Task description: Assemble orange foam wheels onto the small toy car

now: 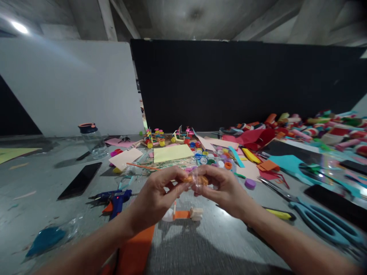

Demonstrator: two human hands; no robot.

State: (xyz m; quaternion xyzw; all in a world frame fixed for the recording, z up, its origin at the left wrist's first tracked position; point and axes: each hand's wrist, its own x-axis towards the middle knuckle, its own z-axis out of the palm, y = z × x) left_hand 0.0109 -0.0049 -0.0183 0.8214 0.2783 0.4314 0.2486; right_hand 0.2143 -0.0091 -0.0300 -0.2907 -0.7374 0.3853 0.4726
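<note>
My left hand point(169, 187) and my right hand point(216, 181) meet above the table, fingers closed in a pinch. Between them is a small orange piece in clear plastic wrap point(197, 179), gripped from both sides; its kind is hard to make out. Just below, on the table, stands a small craft model point(182, 214) with an orange strip, a white round part and pale stick-like parts. Left of my hands lies a blue glue gun point(117, 200) with a red light on it.
Blue-handled scissors point(321, 221) and a yellow cutter point(278, 214) lie to the right. Bottle caps point(210, 160), yellow paper point(173, 152) and wooden sticks spread behind my hands. A phone point(82, 180), a water bottle point(93, 141) and a blue packet point(46, 238) are on the left.
</note>
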